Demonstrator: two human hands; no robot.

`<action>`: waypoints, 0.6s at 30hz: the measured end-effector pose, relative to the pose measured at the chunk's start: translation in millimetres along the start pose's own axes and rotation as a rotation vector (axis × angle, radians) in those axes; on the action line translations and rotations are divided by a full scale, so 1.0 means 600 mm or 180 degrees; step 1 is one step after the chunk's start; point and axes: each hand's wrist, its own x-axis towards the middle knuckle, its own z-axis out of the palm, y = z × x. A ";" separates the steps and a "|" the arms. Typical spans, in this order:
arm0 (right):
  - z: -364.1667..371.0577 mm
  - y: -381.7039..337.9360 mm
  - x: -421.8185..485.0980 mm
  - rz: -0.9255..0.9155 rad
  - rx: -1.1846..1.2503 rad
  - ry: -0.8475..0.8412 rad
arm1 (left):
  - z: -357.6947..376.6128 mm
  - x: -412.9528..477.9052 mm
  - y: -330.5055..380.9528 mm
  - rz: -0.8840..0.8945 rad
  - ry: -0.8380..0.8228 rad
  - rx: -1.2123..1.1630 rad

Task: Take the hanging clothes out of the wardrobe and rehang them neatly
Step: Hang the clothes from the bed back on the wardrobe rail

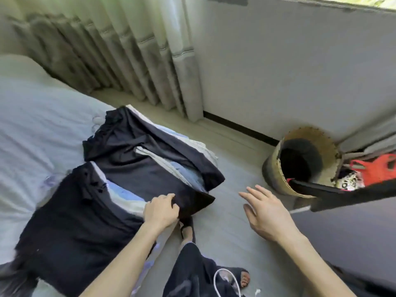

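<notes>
clothes pile [139, 168] lying on bed [32, 125] edge at left, curtain [128, 50] hanging behind, basket [272, 174] sitting on floor [227, 168] at right by the wall [300, 71]

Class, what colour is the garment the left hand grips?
Dark navy, nearly black. The head view shows the garment in the left hand best.

Bed [32, 116]: pale blue-grey sheet, fills left side. Stack of clothes [182, 170] lies along bed's right edge. Top layer: dark garment [150, 168], one corner overhanging bed's edge above floor; light blue and white layers show beneath. Second dark piece [70, 228] lies flat on sheet toward bed's near end. Floor [225, 211]: pale grey. Round woven basket [276, 174] stands on floor by far wall; red bag [377, 170] just beside it. Slippered foot [188, 228] on floor at bed's edge.
</notes>
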 end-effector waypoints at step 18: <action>0.085 -0.458 0.523 -0.1155 -0.0621 -0.1203 | -0.099 0.275 -0.483 -0.1326 -0.0539 -0.1193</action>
